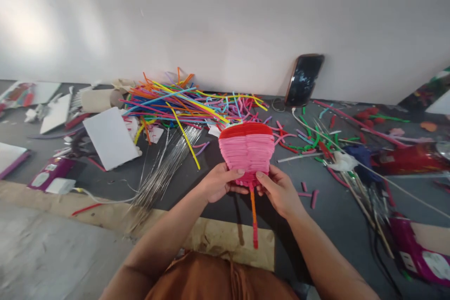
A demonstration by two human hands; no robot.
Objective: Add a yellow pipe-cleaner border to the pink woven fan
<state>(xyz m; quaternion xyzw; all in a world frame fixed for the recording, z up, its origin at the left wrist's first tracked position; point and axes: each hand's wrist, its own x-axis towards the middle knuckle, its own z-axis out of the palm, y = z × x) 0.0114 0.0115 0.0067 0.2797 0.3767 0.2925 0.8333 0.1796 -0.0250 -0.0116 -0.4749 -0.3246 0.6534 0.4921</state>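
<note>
Fan-shaped fuzzy pipe-cleaner piece (246, 150) was pink, ribbed in horizontal rows, with a red band along the top; its thin fuzzy stem (253, 206) was orange, turning reddish at the lower end. Heap of long fuzzy pipe cleaners (176, 98) was mixed: yellow, orange, pink, light blue, purple. Bundle of thin metal wires (161, 166) was silvery. Flat rectangular card (111, 138) was plain white. Slim smartphone (304, 79) had a black screen. Flat-topped counter (179, 185) was dark grey, smooth wall (225, 23) pale grey, cloth garment (200, 276) brown.
</note>
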